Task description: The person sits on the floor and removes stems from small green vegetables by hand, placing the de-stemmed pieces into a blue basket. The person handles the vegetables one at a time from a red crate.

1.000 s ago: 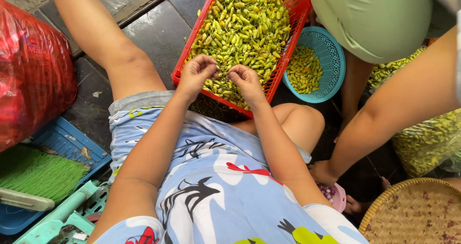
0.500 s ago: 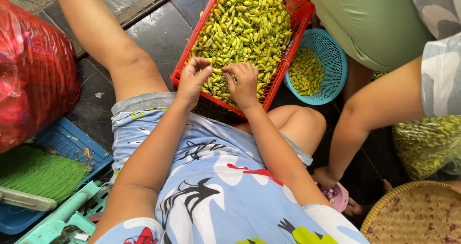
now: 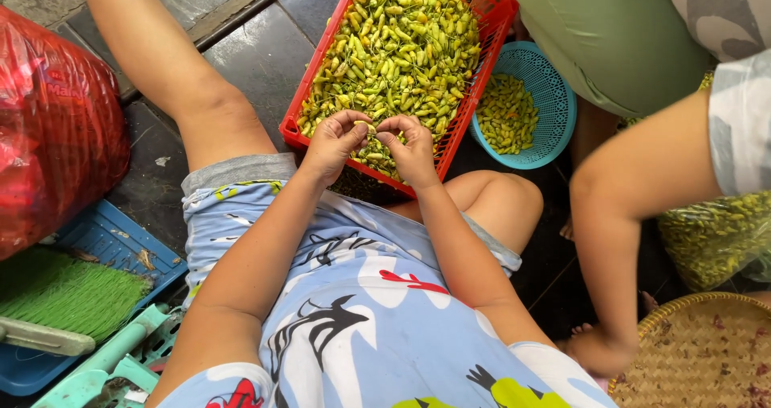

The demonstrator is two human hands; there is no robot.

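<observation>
Holding: left hand (image 3: 336, 141) and right hand (image 3: 412, 149) pinch one small green chili (image 3: 366, 124) together, middle of frame.
Under: red crate (image 3: 491, 22) full of chilies.
Right: blue basket (image 3: 554, 107); another person's arm (image 3: 618, 215).
Left: red bag (image 3: 56, 127), green broom (image 3: 64, 295).

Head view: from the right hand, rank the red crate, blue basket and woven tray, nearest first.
1. Red crate: under the right hand, which overlaps its near rim.
2. Blue basket: just right of the crate.
3. Woven tray: bottom-right corner, farthest.
</observation>
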